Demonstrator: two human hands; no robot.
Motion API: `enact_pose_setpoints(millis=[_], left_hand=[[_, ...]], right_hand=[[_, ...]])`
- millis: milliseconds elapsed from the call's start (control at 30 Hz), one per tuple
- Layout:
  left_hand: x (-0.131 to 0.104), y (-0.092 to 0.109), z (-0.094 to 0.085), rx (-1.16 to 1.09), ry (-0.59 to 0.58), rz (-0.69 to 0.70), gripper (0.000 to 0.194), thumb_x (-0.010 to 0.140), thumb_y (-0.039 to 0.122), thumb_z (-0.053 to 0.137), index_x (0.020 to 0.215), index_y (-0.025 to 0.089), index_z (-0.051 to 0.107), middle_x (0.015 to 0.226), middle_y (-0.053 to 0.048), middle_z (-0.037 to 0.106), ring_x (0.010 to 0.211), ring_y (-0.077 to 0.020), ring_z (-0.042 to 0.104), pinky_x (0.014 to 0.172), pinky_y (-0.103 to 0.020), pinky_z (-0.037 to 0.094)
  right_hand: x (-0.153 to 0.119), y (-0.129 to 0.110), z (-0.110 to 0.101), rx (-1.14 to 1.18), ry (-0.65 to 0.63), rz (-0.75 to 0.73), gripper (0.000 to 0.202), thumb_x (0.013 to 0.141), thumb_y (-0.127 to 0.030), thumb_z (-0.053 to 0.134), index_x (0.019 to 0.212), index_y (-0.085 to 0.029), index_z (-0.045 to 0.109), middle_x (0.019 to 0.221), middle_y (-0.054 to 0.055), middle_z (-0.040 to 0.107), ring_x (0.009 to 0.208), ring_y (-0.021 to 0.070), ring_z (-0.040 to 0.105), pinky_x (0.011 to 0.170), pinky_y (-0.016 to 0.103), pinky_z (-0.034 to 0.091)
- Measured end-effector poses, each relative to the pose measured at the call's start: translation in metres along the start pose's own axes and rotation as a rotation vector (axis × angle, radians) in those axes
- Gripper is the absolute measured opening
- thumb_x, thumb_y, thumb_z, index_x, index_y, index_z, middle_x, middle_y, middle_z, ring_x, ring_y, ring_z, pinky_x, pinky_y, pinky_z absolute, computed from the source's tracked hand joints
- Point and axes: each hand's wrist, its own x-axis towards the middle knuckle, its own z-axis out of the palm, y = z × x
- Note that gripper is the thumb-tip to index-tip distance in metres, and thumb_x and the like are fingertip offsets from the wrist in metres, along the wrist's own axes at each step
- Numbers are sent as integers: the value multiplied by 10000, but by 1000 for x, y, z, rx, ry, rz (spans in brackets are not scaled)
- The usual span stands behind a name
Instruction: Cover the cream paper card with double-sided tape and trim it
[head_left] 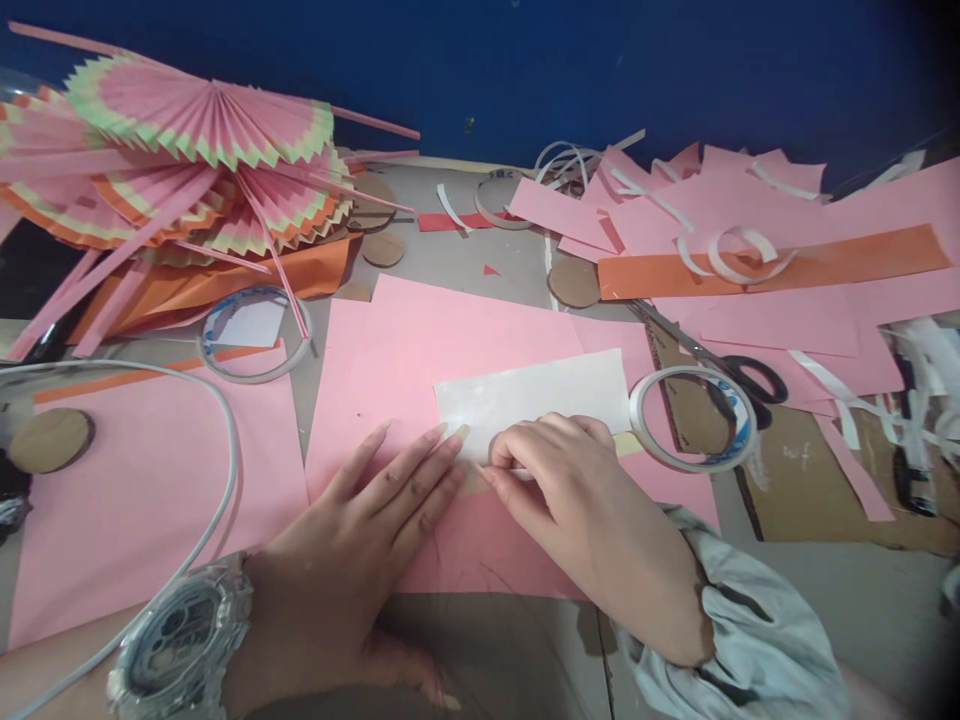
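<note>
My left hand (382, 510) lies flat with fingers stretched out on a large pink paper sheet (480, 320). Its fingertips press at the lower left end of a whitish rectangular piece of paper (532, 385). Just to the right, my right hand (581, 510) has thumb and forefinger pinched together at the lower edge of that piece. A thin pale edge shows beneath these fingers, but what they grip is too small to make out. A roll of double-sided tape (641, 415) lies close to the right end of the whitish piece.
Pleated paper fans (202, 120) are heaped at the back left. Another tape roll (206, 350) and a cardboard disc (52, 440) lie at left, where a white cable (231, 440) loops across. Scissors (754, 380), pink paper scraps (750, 200) and an orange strip (840, 262) lie at right.
</note>
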Motion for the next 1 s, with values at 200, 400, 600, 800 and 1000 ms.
enact_pose_setpoints(millis=[200,400,600,800,1000], left_hand=[[1,-1,-1,15,6,14,1077,734,812,178,1457,16,105,1504,-197,212,1403,-329,96,1114,-508,-28],[3,0,-3,-15,-8,0,1041,736,813,144,1470,77,96,1509,-175,221,1402,-333,112,1114,-526,-20],[4,1,-3,17,4,5,1027,752,800,179,1459,55,145,1504,-189,226,1400,-337,117,1109,-540,24],[2,2,-2,20,11,26,1051,749,802,170,1432,4,211,1493,-227,220,1388,-365,143,1091,-556,64],[3,1,-4,26,5,34,1060,762,790,194,1430,-32,172,1498,-232,192,1392,-357,131,1097,-545,67]], right_hand=[[0,0,1,-4,-9,7,147,865,-182,515,721,-205,490,684,-22,548,721,179,472,724,340,284],[1,-3,-1,-17,4,14,151,854,-173,528,710,-200,490,688,-18,554,728,180,481,726,335,290],[0,-3,-1,-25,27,22,151,846,-160,520,704,-198,489,679,-21,550,715,173,482,727,329,293],[-2,-6,2,-70,61,35,149,848,-159,507,705,-193,484,669,-28,529,711,173,476,735,335,287],[0,-4,4,-48,73,15,145,833,-141,502,698,-190,481,663,-32,525,701,167,471,734,331,283]])
